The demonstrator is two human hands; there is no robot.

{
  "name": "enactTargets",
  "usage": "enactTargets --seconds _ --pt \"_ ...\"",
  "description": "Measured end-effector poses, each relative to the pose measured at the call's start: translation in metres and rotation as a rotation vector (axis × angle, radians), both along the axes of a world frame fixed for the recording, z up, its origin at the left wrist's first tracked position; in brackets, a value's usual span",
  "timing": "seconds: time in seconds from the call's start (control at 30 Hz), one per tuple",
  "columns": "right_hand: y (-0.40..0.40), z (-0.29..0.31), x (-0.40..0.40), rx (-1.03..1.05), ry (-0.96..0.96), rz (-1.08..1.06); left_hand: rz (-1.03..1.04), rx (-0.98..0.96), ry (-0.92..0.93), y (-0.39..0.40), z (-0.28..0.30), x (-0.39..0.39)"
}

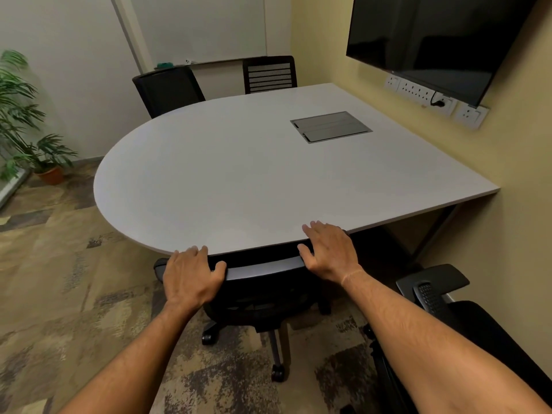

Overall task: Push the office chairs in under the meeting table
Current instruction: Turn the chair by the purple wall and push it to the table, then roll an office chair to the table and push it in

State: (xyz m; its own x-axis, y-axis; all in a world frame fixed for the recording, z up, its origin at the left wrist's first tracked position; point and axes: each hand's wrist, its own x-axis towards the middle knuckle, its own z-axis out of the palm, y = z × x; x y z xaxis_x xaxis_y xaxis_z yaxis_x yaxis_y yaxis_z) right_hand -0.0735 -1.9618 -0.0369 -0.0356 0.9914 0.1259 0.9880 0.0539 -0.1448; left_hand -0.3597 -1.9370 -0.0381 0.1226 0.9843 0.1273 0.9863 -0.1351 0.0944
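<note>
A black office chair [263, 297] stands right in front of me, its backrest top against the near edge of the grey meeting table [239, 174]. My left hand [191, 276] grips the left end of the backrest's top rail. My right hand [328, 252] lies over the right end of that rail, fingers reaching onto the table edge. The seat is hidden under the table; the base and castors show on the carpet. A second black chair [436, 297] stands at the lower right, away from the table. Two more chairs [167, 91] [270, 73] sit at the far side.
The table's right side meets a yellow wall with a mounted screen [433, 37] and sockets [433, 97]. A cable box lid [331, 127] is set in the tabletop. A potted plant [27, 130] stands at the left. Patterned carpet lies to the left of the chair.
</note>
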Motion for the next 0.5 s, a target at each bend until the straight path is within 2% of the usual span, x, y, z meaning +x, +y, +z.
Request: enactTargets --seconds 0.1,0.3,0.5 --pt "-0.004 0.0 -0.007 -0.005 0.007 -0.017 -0.017 -0.044 0.031 0.001 -0.002 -0.005" --pt "-0.02 -0.001 -0.026 -0.027 0.024 -0.066 -0.094 -0.063 -0.02 -0.011 -0.003 -0.006" --pt "-0.052 0.006 -0.025 0.035 0.003 -0.121 -0.294 -0.004 -0.027 -0.021 0.005 0.016"
